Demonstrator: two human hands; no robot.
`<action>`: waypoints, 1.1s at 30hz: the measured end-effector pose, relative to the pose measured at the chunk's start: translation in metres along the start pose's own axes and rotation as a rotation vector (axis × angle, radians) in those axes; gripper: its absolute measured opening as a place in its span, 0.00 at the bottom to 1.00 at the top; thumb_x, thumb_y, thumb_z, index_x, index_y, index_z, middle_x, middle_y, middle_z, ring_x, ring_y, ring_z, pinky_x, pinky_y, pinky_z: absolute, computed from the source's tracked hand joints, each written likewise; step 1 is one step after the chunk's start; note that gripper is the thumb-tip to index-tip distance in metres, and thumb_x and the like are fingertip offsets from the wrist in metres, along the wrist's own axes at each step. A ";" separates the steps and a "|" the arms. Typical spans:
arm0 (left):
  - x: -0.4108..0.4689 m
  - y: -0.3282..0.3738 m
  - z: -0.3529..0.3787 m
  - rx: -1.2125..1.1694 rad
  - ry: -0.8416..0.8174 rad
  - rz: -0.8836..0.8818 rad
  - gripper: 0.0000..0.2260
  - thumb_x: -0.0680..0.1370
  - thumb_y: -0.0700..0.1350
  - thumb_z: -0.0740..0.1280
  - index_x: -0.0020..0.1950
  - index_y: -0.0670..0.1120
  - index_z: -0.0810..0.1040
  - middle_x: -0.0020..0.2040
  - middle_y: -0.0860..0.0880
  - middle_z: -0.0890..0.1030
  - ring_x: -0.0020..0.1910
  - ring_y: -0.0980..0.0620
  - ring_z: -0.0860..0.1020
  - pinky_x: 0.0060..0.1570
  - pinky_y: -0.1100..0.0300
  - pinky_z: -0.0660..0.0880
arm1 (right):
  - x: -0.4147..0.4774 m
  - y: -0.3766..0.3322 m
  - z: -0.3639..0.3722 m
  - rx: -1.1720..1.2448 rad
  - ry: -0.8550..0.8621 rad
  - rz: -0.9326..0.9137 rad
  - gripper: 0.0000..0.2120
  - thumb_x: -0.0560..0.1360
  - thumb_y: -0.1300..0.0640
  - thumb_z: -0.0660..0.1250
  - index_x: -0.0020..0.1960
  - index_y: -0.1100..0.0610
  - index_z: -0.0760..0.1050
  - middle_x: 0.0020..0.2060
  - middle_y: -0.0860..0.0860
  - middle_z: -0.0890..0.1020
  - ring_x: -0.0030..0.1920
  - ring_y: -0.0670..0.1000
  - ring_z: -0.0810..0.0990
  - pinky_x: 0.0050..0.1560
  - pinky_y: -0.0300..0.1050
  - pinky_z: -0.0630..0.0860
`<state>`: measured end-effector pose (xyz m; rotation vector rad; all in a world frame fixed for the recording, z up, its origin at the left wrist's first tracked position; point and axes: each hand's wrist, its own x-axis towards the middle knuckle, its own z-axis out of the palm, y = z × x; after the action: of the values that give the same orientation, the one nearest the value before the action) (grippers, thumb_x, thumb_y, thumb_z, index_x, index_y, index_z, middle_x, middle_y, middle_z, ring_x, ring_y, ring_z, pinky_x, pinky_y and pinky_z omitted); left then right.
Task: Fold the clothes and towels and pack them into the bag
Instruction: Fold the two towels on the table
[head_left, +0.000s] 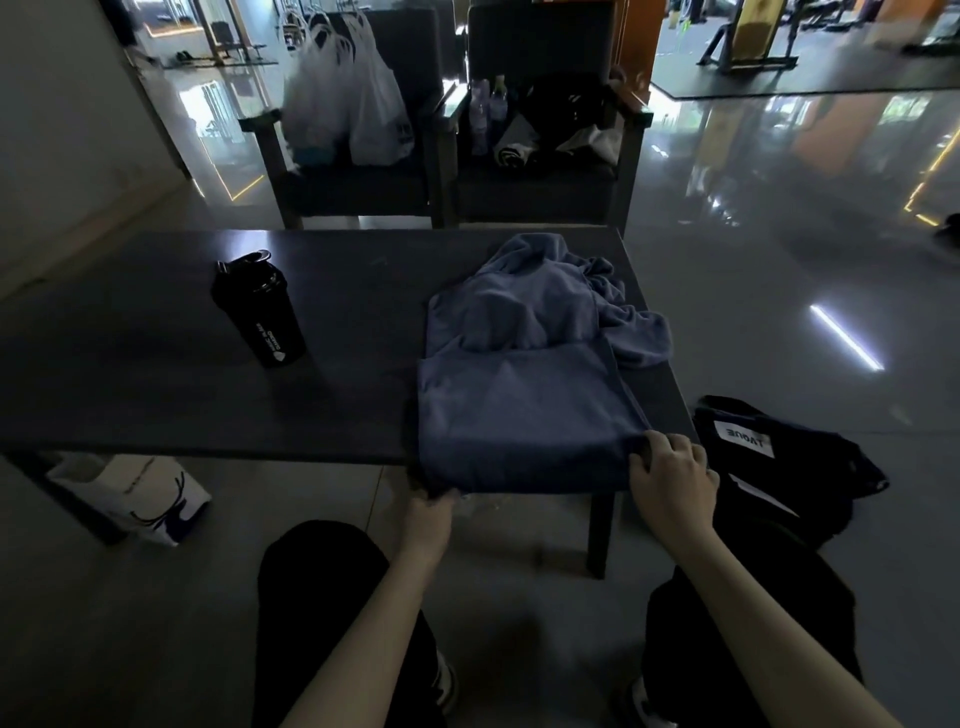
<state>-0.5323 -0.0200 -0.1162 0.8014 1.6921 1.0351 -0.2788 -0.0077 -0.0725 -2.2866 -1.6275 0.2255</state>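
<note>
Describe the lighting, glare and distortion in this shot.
Head view: dim and underexposed, table and bottle nearly black. Head view: a bright glare streak on the floor at right. Head view: wide-angle bending towards the edges; chairs behind look soft, the towel sharper.

Left grip (428, 512), right grip (670, 467) curled, pinching.

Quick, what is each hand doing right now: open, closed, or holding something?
Left hand: holding the near left corner of the blue towel.
Right hand: holding the towel's near right corner.
</note>
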 end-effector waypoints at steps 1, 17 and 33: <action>0.003 -0.001 0.002 -0.167 -0.047 -0.096 0.11 0.79 0.44 0.64 0.59 0.42 0.76 0.52 0.46 0.80 0.49 0.47 0.77 0.42 0.57 0.71 | -0.002 0.000 -0.001 0.001 0.004 0.022 0.18 0.77 0.51 0.62 0.64 0.57 0.71 0.62 0.57 0.73 0.63 0.60 0.69 0.57 0.55 0.67; 0.008 -0.006 -0.007 -0.458 0.087 -0.128 0.09 0.75 0.41 0.71 0.54 0.39 0.78 0.38 0.46 0.81 0.31 0.52 0.78 0.29 0.63 0.73 | -0.011 0.011 -0.006 0.587 -0.006 0.307 0.12 0.77 0.58 0.64 0.55 0.65 0.75 0.51 0.62 0.80 0.53 0.59 0.77 0.44 0.41 0.64; -0.012 0.020 -0.033 -0.036 0.264 0.024 0.13 0.75 0.45 0.70 0.54 0.38 0.77 0.48 0.40 0.80 0.43 0.41 0.78 0.40 0.54 0.74 | -0.025 0.020 -0.010 0.734 0.065 0.325 0.06 0.73 0.62 0.67 0.48 0.63 0.77 0.46 0.60 0.81 0.48 0.58 0.78 0.50 0.48 0.72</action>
<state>-0.5588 -0.0312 -0.0875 0.6858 1.8825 1.2274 -0.2663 -0.0393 -0.0721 -1.9164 -0.9051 0.6875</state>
